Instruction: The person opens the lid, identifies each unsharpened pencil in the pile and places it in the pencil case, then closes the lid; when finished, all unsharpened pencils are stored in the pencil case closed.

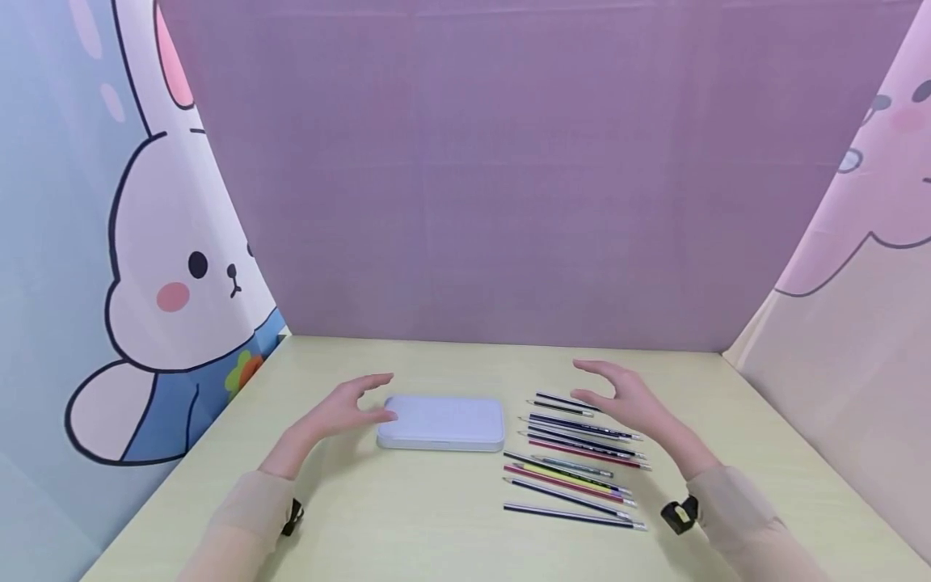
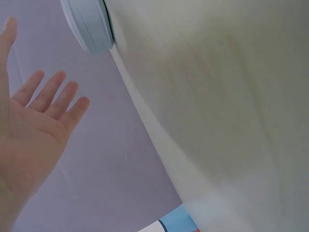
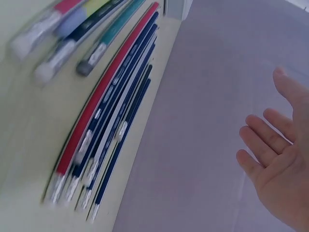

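A pale lavender-white case (image 1: 445,422), rounded at the corners and closed, lies flat in the middle of the table. At its left end hovers my left hand (image 1: 347,409), fingers spread and holding nothing; the left wrist view shows a gap between the hand (image 2: 41,125) and the case (image 2: 89,24). To the right of the case several pencils lie loosely side by side, among them a red pencil (image 3: 94,108), a teal pencil (image 3: 113,31) and a yellow pencil (image 1: 570,475). Above the far right of the pencils is my right hand (image 1: 631,398), empty, with fingers extended.
The pale yellow table (image 1: 378,517) runs back to a purple cloth (image 1: 473,178). On the left hangs a blue curtain (image 1: 44,267) printed with a rabbit, on the right a pink and cream curtain (image 1: 858,347). Dark straps sit at both wrists.
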`<move>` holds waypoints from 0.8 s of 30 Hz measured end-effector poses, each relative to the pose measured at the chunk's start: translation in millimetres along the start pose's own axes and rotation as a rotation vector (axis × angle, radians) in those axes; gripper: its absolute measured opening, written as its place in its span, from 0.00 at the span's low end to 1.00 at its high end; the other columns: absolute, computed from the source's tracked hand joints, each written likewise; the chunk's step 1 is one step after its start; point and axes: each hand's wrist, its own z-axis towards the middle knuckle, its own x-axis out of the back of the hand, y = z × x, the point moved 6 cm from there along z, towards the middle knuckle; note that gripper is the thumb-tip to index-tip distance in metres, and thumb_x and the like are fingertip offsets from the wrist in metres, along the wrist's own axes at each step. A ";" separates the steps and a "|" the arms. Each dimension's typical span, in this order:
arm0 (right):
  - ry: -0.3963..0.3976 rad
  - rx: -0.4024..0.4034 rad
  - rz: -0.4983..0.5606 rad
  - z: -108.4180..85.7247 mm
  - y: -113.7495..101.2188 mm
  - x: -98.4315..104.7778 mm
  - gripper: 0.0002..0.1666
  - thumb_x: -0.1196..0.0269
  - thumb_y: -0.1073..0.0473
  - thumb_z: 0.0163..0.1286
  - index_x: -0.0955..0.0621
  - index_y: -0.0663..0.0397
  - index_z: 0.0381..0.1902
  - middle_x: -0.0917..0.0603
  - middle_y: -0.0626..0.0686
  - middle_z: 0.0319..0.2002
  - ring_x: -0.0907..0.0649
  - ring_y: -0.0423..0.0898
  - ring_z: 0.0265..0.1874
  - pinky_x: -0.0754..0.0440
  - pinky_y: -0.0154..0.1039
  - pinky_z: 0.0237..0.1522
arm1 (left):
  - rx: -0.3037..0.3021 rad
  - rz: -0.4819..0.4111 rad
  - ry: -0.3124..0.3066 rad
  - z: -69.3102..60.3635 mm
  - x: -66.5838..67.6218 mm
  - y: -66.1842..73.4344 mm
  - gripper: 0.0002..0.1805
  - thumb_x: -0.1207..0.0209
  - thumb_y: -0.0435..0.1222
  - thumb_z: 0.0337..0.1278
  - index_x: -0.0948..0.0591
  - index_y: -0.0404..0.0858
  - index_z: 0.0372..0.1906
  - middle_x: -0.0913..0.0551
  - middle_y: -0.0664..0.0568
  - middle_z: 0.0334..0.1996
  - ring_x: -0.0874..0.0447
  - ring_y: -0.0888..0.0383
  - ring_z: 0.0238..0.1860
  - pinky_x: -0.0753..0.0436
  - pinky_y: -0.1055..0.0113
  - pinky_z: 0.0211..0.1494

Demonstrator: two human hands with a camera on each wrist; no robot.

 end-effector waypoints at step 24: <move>-0.119 0.067 0.096 37.9 -61.8 -72.7 0.33 0.35 0.49 0.62 0.27 0.55 0.62 0.24 0.56 0.60 0.26 0.55 0.60 0.27 0.53 0.59 | 0.060 -0.103 -0.123 10.5 -19.9 -18.0 0.44 0.35 0.52 0.49 0.35 0.32 0.67 0.31 0.38 0.64 0.30 0.42 0.62 0.32 0.48 0.65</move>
